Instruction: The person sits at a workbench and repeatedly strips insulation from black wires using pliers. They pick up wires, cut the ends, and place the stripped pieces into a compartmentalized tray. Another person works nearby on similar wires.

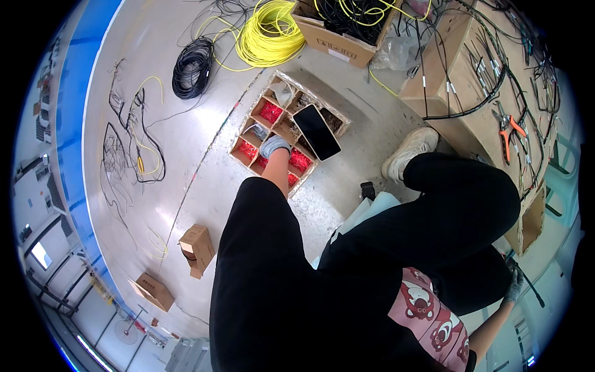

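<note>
My left hand [274, 147], in a pale glove, reaches down into a divided wooden box [321, 93] on the floor; its fingertips are hidden among the compartments. Small red pieces [300, 161] fill several compartments around it, and a clear plastic bag [282, 93] lies in one at the far end. Right beside the hand, a black-screened phone [317, 132] rests across the box's right side. Far to the lower right, my gloved right hand [513, 288] is closed round a thin dark tool [533, 286], whose kind I cannot make out.
A yellow cable coil [266, 37], a black cable coil [191, 67] and a carton of cables [338, 44] lie beyond the box. At right stands a wooden bench [474, 118] with a wire harness and orange-handled pliers [509, 133]. Small cartons [197, 249] sit at lower left.
</note>
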`<state>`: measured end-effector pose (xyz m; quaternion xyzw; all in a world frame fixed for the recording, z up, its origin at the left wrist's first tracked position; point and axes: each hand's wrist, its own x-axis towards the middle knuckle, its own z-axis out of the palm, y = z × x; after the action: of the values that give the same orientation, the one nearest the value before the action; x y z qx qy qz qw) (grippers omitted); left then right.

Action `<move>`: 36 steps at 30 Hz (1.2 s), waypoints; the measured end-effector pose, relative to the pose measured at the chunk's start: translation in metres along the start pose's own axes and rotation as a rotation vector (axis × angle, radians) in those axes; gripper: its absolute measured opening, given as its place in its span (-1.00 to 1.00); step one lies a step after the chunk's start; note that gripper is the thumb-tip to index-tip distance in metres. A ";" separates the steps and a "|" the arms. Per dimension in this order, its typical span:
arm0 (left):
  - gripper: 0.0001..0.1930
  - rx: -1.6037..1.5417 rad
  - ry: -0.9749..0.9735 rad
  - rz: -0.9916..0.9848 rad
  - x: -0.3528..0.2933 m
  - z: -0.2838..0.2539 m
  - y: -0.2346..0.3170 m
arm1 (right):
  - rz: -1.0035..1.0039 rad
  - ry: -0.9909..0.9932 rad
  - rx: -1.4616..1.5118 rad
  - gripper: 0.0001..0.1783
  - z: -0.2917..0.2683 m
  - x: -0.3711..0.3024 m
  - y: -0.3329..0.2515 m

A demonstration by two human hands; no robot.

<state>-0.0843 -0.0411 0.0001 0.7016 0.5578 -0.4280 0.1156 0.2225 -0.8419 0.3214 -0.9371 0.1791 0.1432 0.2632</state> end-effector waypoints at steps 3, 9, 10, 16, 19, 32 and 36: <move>-0.73 0.003 0.007 -0.019 0.010 0.004 0.002 | -0.036 0.001 -0.025 -0.77 0.002 -0.002 0.003; -0.69 0.024 0.004 -0.051 0.010 0.006 0.005 | -0.054 -0.018 -0.037 -0.82 -0.012 0.012 0.019; -0.68 0.014 -0.008 -0.057 0.011 0.009 0.002 | -0.014 0.008 -0.044 -0.82 -0.014 0.017 0.020; -0.67 0.032 -0.074 -0.042 0.022 0.013 0.003 | 0.088 0.032 -0.017 -0.77 -0.027 -0.002 0.049; -0.69 0.016 -0.072 -0.052 0.025 0.014 0.001 | 0.091 0.058 0.039 -0.76 -0.022 -0.004 0.057; -0.61 0.063 -0.130 0.000 0.054 0.039 -0.007 | 0.092 0.069 -0.006 -0.79 -0.022 -0.016 0.041; -0.55 -0.015 -0.053 0.096 0.041 0.038 -0.023 | 0.095 0.053 0.051 -0.79 -0.027 0.006 0.049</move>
<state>-0.1222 -0.0296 -0.0457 0.7150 0.5235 -0.4362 0.1561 0.2124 -0.8970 0.3196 -0.9240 0.2337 0.1263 0.2750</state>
